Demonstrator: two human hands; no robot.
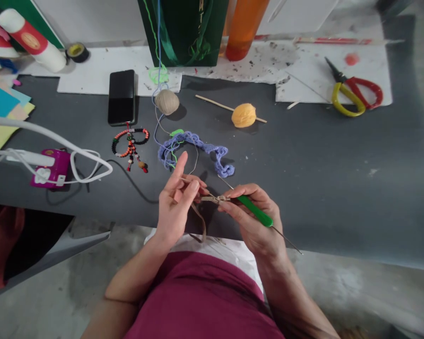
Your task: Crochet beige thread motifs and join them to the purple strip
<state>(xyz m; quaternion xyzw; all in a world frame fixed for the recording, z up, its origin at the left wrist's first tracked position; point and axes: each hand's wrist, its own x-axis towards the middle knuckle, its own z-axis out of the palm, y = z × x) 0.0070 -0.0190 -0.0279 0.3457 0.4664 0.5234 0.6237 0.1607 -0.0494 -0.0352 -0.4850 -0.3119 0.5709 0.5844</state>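
Note:
My right hand [259, 214] is closed around a crochet hook with a green handle [256, 210], its thin metal shaft pointing up-left. Between my hands a narrow strip of beige crochet [212, 199] is pinched, its tail hanging at the table's front edge. My left hand [175, 207] has the index finger raised, while the other fingers curl around the beige yarn at the strip. That yarn runs up to a beige yarn ball [167, 102]. Just beyond my hands lies a curly blue-purple crochet piece [198, 141] with bits of green yarn.
An orange yarn ball on a stick [243, 115], a phone [122, 97] and a beaded bracelet [130, 142] lie on the grey table. Scissors [356, 96] rest far right. At left are white cables and a magenta plug adapter [53, 167]. A dark green bag [183, 37] and orange bottle [245, 30] stand behind.

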